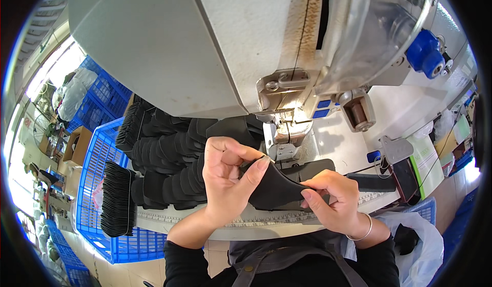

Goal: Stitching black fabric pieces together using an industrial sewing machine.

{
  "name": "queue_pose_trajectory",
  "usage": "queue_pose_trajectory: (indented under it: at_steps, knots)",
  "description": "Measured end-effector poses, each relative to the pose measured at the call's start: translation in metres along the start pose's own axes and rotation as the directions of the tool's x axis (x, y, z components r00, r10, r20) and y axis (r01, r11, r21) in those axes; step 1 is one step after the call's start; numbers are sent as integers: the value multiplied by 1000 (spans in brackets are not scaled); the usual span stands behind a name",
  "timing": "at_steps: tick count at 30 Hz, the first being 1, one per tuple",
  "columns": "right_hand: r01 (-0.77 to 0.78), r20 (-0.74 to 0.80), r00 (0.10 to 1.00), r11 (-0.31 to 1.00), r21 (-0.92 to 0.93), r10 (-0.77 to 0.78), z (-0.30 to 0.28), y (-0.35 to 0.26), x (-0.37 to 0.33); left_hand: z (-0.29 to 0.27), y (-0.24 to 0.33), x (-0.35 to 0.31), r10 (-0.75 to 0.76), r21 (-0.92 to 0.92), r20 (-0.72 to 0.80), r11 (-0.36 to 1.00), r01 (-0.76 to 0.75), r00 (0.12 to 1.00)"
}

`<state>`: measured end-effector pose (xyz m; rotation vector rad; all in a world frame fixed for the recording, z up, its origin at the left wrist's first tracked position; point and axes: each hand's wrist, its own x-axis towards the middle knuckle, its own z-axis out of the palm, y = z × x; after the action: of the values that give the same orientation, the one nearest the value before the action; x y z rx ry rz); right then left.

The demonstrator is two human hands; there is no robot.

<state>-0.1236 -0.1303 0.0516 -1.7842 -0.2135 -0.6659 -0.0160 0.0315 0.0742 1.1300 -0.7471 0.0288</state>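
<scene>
Sewing-machine head; black fabric panel pinched in left grip, right grip; likely light, pliable; best held by edges.

Glaring windows at left, bright glow under sewing machine, bent edges.

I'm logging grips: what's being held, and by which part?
A black piece, pinched at its upper edge: left hand at one end, right hand at the other.

Black piece partly out of sight behind left hand
</scene>
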Motion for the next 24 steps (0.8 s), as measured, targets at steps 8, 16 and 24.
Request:
queue_pose_trajectory:
  at_steps: [8, 16, 24]
  knots:
    - [-153, -35, 987, 978, 144, 159, 3, 9, 9, -14, -11, 12, -374, 258, 89, 904, 342, 923]
    - [-316, 75, 946, 848, 424, 315, 5, 9, 27, -15, -11, 49, -448, 244, 140, 880, 407, 883]
    - [-333, 78, 939, 834, 440, 334, 2, 17, 29, -15, -14, 59, -513, 235, 156, 849, 473, 844]
